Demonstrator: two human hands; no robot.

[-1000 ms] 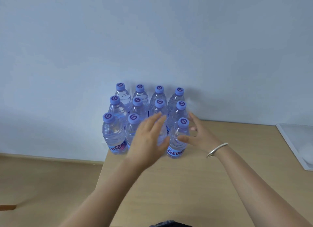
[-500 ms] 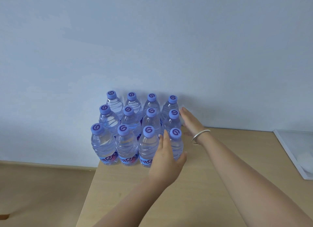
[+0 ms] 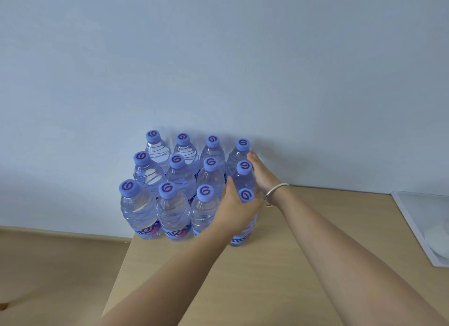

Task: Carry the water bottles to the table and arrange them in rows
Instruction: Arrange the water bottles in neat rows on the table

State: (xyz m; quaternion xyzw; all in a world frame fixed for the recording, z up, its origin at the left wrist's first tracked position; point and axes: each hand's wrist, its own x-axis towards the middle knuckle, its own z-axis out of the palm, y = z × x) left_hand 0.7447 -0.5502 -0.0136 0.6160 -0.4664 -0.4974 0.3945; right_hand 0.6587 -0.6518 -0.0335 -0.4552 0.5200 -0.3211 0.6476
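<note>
Well, the light wooden surface (image 3: 279, 265) carried the whole show: twelve clear plastic water bottles with purple caps (image 3: 179, 184) stood upright in a block, three rows of four, packed at the far left corner against the pale blue-grey wall (image 3: 218, 58).

The job at hand looked like squaring up that block, and it was nearly done by my reckoning. To do it well, the push wanted to be low and even on the bodies, not the caps, since tall full bottles tip when shoved up high, and the left column sat close to the surface edge.

The left hand (image 3: 237, 211) lay with fingers straight against the front-right bottle (image 3: 243, 235), flat to its near side. The right hand (image 3: 263, 175), a silver bangle (image 3: 275, 190) at its wrist, lay flat along the right flank of the block, fingers extended toward the back-right bottle (image 3: 239, 155).

Each bottle showed spiral ribbing and a blue label near its base.
</note>
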